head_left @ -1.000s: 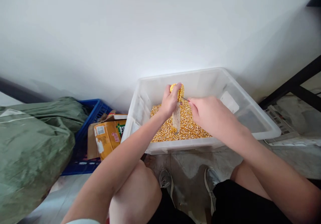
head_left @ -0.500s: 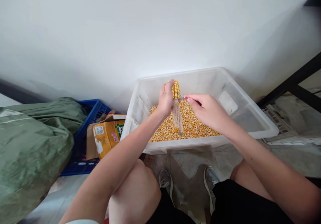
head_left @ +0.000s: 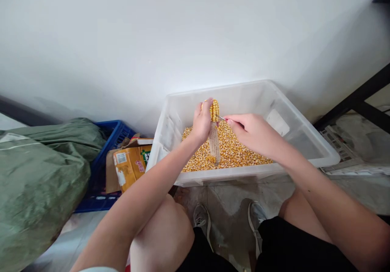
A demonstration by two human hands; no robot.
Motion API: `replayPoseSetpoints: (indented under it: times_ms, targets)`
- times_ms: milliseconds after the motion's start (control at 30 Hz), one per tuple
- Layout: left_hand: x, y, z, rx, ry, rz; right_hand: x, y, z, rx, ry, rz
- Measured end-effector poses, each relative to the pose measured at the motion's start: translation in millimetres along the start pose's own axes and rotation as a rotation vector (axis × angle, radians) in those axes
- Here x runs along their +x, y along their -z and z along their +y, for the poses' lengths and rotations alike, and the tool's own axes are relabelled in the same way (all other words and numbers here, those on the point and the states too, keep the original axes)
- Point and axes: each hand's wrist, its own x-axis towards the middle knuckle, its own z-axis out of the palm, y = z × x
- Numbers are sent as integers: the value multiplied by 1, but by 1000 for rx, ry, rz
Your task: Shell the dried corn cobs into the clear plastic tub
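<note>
The corn cob [head_left: 214, 138] is in the left hand [head_left: 202, 122], whose fingers are wrapped around its upper part, with the thumb along the top. It points downward from that hand, a little tilted. Rows of yellow kernels cover the part at the fingers; the side facing up below them is pale and stripped, with a small yellow cluster near the lower end.

Just to the right of the left hand, the right hand [head_left: 254, 134] is closed around the handle of a thin tool [head_left: 222, 118]. Its metal shaft extends from the fingers toward the cob, the tip at the lower edge of the kernel rows; whether it touches them is too small to tell.

Below both hands, loose kernels [head_left: 233, 148] cover much of the bottom of a translucent plastic bin [head_left: 225, 173]. Beyond the right hand, a whitish rectangular patch [head_left: 278, 122] shows in the bin.

Farther out, left of the left hand and outside the bin, an orange cardboard box [head_left: 131, 166] sits by a blue crate [head_left: 118, 129], with a green cover [head_left: 45, 178] past it. Well to the right of the right hand stands a black frame [head_left: 365, 99]. Ahead of both hands, behind the bin, rises a pale wall [head_left: 195, 32].
</note>
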Motion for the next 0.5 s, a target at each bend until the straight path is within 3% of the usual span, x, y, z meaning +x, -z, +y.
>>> replayPoseSetpoints:
  times_ms: [133,333,500]
  targets:
    - [2,0,5,-94,50,-1,8,5,24,145,20,-54]
    - [1,-3,8,-129,116,-27,10,8,35,325,9,-98]
    - [1,0,9,-160,271,-63,12,9,45,396,2,-134]
